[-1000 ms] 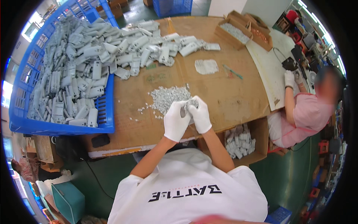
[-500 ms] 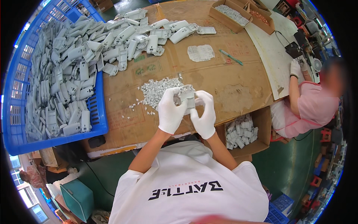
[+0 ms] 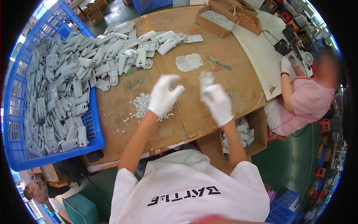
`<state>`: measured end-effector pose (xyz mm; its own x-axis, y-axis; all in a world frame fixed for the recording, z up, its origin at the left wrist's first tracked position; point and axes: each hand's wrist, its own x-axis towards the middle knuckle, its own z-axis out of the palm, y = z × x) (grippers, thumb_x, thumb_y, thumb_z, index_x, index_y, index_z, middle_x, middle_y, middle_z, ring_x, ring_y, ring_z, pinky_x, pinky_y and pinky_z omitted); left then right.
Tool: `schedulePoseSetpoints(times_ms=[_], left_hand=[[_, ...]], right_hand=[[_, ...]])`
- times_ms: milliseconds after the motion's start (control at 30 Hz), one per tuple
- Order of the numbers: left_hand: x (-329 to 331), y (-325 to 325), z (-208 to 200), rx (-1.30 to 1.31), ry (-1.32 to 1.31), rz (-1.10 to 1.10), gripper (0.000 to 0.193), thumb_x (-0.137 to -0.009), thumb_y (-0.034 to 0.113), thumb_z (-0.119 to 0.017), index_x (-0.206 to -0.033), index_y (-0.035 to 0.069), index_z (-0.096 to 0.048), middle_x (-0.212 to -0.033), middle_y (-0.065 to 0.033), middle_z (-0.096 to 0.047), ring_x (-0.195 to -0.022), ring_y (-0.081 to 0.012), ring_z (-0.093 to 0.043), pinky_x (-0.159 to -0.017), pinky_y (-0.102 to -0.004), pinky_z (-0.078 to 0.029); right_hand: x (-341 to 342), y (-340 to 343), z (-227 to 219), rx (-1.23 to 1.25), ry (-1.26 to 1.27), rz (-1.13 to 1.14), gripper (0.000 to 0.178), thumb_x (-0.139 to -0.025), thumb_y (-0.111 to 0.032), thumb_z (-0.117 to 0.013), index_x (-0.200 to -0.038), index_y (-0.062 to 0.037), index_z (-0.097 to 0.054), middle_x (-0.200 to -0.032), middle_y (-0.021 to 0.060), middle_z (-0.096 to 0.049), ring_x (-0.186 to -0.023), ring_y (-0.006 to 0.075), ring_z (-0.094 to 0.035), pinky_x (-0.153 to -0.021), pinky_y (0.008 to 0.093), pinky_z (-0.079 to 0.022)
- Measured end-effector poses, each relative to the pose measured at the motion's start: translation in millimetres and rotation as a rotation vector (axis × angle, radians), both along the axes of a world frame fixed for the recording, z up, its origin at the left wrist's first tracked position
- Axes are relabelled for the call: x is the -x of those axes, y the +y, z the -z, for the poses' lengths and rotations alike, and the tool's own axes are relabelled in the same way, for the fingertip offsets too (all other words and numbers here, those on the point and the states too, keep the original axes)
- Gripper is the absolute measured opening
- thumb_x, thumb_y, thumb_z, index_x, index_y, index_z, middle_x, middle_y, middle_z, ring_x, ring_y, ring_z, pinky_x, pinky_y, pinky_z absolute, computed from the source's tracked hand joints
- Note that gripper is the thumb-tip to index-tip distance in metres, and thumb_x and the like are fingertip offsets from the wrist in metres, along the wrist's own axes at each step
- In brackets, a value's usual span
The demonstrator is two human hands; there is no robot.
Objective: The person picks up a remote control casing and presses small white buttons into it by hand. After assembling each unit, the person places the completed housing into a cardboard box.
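Note:
My left hand (image 3: 164, 96), in a white glove, is above the heap of small white plastic pieces (image 3: 140, 105). Its thumb and fingers are apart, and nothing shows between them. To its right, my right hand (image 3: 218, 105), also gloved, is closed on a white plastic casing (image 3: 206, 80). The casing points away from me and is smeared by motion. Many similar white casings (image 3: 112, 50) spill over the table's far left part from a blue plastic crate (image 3: 97, 123).
Cardboard (image 3: 231, 87) covers the table, with a paper scrap (image 3: 189, 62) and a green pen (image 3: 219, 63) on it. An open carton (image 3: 260, 128) of white parts stands by my right arm. Small-part boxes (image 3: 216, 20) lie far right. A co-worker in pink (image 3: 307, 95) sits at right.
My hands have drawn apart. The casing they both held has gone right with my right hand, while my left hand has let go and moved slightly left. The view has shifted a little.

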<state>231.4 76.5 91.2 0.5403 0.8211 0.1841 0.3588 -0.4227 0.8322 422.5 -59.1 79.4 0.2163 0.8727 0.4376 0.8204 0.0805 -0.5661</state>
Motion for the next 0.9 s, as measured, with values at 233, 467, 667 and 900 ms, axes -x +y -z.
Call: schedulePoseSetpoints(times_ms=[233,467,667,900], left_hand=[[-57.8,147.8,11.3,-0.686,0.502,-0.232,0.035,-0.076,0.031,-0.075,-0.102,0.011,-0.065,-0.105,-0.011,-0.064,-0.098,-0.0289,-0.064,-0.082,-0.0407,-0.054],[-100.7,182.5,60.4,-0.878,0.59,-0.332,0.01,-0.086,0.02,-0.058,-0.09,0.014,-0.066,-0.087,-0.0049,-0.067,-0.084,-0.0243,-0.065,-0.071,-0.0415,-0.05],[-59.9,152.7,31.8,-0.672,0.486,-0.346,0.015,-0.089,0.02,-0.054,-0.09,0.01,-0.065,-0.087,-0.0114,-0.069,-0.084,-0.0308,-0.068,-0.075,-0.0449,-0.053],[77.9,63.4,-2.0,0.19,-0.238,-0.243,0.039,-0.094,0.024,-0.056,-0.128,0.004,-0.058,-0.113,-0.0155,-0.067,-0.097,-0.0218,-0.066,-0.081,-0.0368,-0.053]], right_hand=[[-235.7,71.4,29.2,0.254,-0.319,0.637,0.021,-0.08,-0.016,-0.075,-0.096,-0.0055,-0.065,-0.104,0.0192,-0.062,-0.097,0.0394,-0.061,-0.085,0.0472,-0.05],[-253.9,75.0,43.5,0.232,-0.649,0.842,0.017,-0.085,-0.009,-0.062,-0.102,-0.0053,-0.065,-0.102,0.0169,-0.062,-0.098,0.0353,-0.061,-0.085,0.0446,-0.051],[-2.3,64.2,26.3,-0.003,-0.091,-0.06,0.017,-0.082,-0.009,-0.068,-0.099,-0.0073,-0.065,-0.098,0.0127,-0.065,-0.093,0.0314,-0.064,-0.083,0.0398,-0.052],[56.9,88.2,45.1,0.091,0.09,-0.192,0.014,-0.084,-0.013,-0.07,-0.097,-0.0114,-0.064,-0.094,0.0079,-0.063,-0.086,0.0291,-0.065,-0.074,0.039,-0.052]])
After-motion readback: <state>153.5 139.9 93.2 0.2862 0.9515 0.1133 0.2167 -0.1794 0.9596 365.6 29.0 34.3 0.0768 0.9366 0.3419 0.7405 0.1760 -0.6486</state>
